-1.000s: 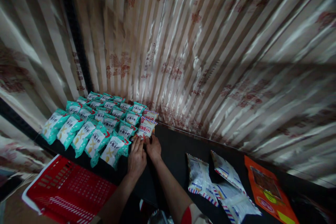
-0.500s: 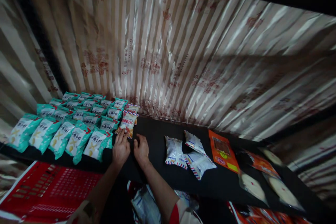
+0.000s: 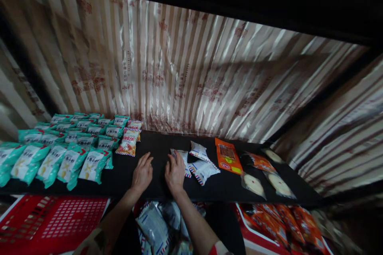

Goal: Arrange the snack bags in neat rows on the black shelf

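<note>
Puffy teal pouches (image 3: 70,163) left of the left grip (image 3: 145,161)
That grip is loose, empty; the right grip (image 3: 173,161) spreads wide over a crinkled white packet (image 3: 186,161).

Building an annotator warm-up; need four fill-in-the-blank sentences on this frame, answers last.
The perforated basket at lower left is coloured ____.
The teal packets on the black shelf are at the picture's ____ edge.
Of the teal packets and the white packets, the right hand partly hides a ____ one.
The left hand holds ____.
Missing words: red; left; white; nothing.
</note>
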